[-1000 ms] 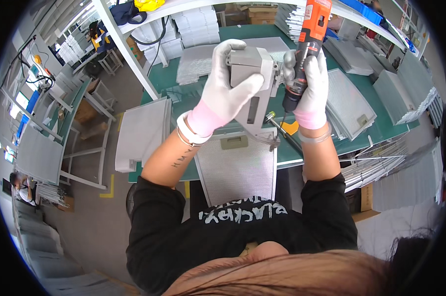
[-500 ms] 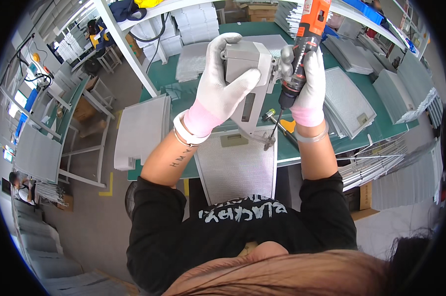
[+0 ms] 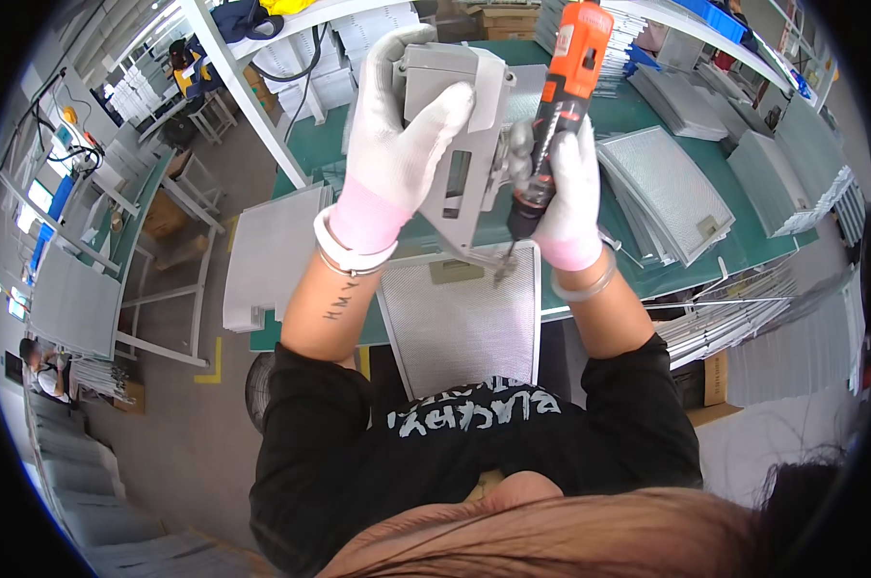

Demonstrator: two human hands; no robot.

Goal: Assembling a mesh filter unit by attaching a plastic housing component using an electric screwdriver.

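My left hand (image 3: 387, 149), in a white glove with a pink cuff, grips a grey housing (image 3: 442, 77) with a slotted arm reaching down toward me. My right hand (image 3: 572, 197), gloved alike, is wrapped round an orange and black cordless drill (image 3: 578, 53), held nose down. Its thin bit points at the lower end of the slotted arm; whether the tip touches is too blurred to tell. Below both hands a framed mesh panel (image 3: 460, 332) leans from the table edge toward my lap.
The green worktable (image 3: 739, 255) carries stacked mesh panels (image 3: 672, 188) at right and more at the back. A white stack (image 3: 277, 250) stands at the left edge. A white shelf post (image 3: 257, 106) rises at back left. A person (image 3: 45, 366) is far left.
Both hands have moved left and slightly away from me, carrying the grey housing and the drill with them. The drill's bit stays near the arm's lower end.
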